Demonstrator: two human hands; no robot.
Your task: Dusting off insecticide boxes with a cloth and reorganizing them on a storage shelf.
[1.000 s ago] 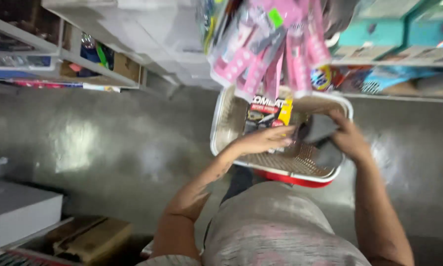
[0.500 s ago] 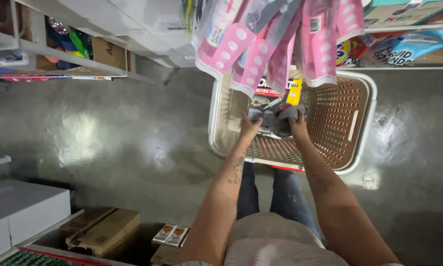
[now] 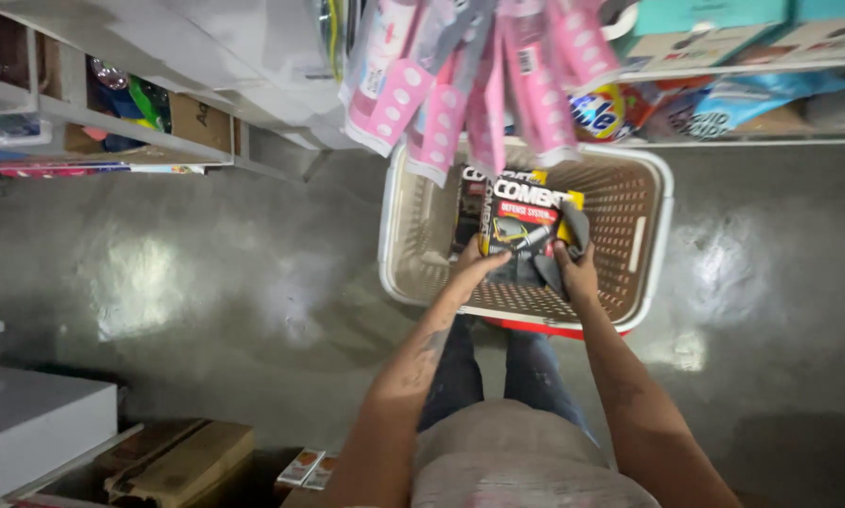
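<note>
Left hand: the left hand [image 3: 474, 268] presses its fingers against the lower left corner of a black and yellow box [image 3: 526, 221]; its grip is clenched on that box from the side.
Right hand: the right hand [image 3: 573, 273] pinches the lower right corner of the same box together with a grey cloth [image 3: 568, 245] bunched under the fingers, so its grip grasps both at once.
Box: held upright and slightly tilted, over the inside of a beige basket [image 3: 643, 245], near the basket's front rim; whether its lower edge touches the basket bottom cannot be told.
Second box: another dark box [image 3: 469, 193] of the same kind stands just behind and to the left, inside the basket.
Basket: it sits on the grey floor [image 3: 206, 282], its front rim just above the person's knees, with a red edge showing beneath it.
Overhead: pink carded packs [image 3: 469, 94] hang from a rack and cover the basket's far rim.
Around: shelves [image 3: 112, 122] with goods to the left, cardboard cartons [image 3: 173, 461] on the floor at lower left.
Risk: the cloth between fingers and box looks like a slippery layer, so the box could slide out of the right grip and drop crooked into the basket.
Risk: lifting the box higher could knock the hanging packs loose, since they hang close above it.
</note>
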